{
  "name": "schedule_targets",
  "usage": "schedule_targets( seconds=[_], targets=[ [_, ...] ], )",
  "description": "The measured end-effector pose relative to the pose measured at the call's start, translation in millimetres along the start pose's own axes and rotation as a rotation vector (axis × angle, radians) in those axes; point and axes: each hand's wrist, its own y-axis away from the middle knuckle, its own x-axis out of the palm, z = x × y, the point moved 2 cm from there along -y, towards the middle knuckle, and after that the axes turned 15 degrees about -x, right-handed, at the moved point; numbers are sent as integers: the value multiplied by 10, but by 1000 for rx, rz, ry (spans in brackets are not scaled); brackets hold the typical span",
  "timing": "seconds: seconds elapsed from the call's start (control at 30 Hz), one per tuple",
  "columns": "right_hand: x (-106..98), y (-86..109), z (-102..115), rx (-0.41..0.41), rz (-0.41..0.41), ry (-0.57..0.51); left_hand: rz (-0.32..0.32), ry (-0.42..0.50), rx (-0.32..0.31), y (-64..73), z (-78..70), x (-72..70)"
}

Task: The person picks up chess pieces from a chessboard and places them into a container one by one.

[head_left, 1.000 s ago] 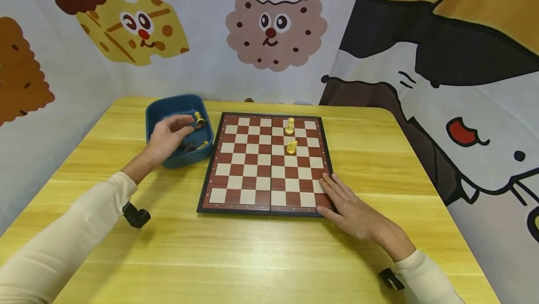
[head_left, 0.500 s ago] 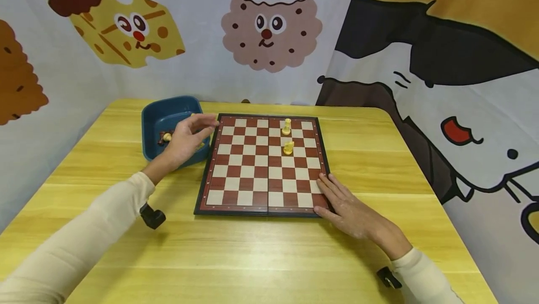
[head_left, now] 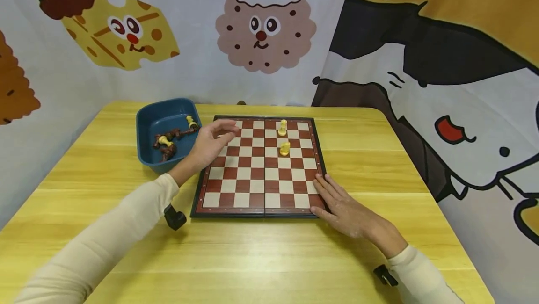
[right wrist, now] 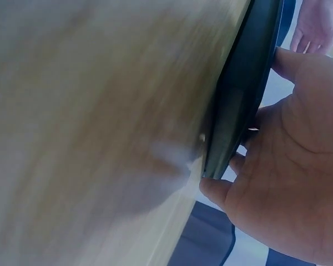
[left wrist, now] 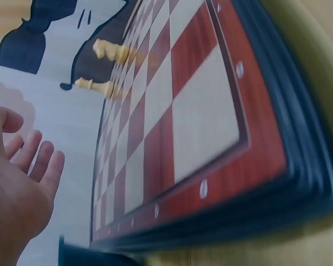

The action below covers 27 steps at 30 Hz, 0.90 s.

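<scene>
My left hand (head_left: 209, 144) hovers over the left part of the chessboard (head_left: 251, 185), thumb and index finger apart with a gap between them. In the left wrist view its fingers (left wrist: 41, 160) are loosely bent, and no piece shows between them. A cream chess rook (head_left: 282, 128) stands upright on the board's far right half, with a cream chess knight (head_left: 284, 149) just nearer. My right hand (head_left: 347, 211) rests on the board's near right corner, fingers straight over its edge. In the right wrist view, the right hand (right wrist: 299, 160) touches the board's dark side (right wrist: 238, 105).
A blue plastic bin (head_left: 145, 154) stands left of the board, holding several brown and cream chess pieces (head_left: 168, 150). Both lie on a yellow wooden table (head_left: 252, 262). A cartoon-printed cloth (head_left: 193, 79) hangs behind the table's far edge.
My left hand has moved right, from above the bin to above the board's left part, uncovering the pieces in the bin. The right hand stays on the board's corner; rook and knight stand unchanged.
</scene>
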Motion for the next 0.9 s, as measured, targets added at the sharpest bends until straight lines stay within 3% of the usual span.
schedule_targets(
  seconds=[0.13,0.43,0.67,0.9],
  targets=[
    [-7,-10,4,0,8,8,37,16,-8,-41,1,135],
    [-10,-8,27,3,16,-6,98,-87,-117,-155,12,442],
    [-24,-7,32,11,29,-9,206,-52,-137,-242,55,618],
    [-50,-36,38,-13,33,-4,283,-100,-157,-328,76,809]
  ],
)
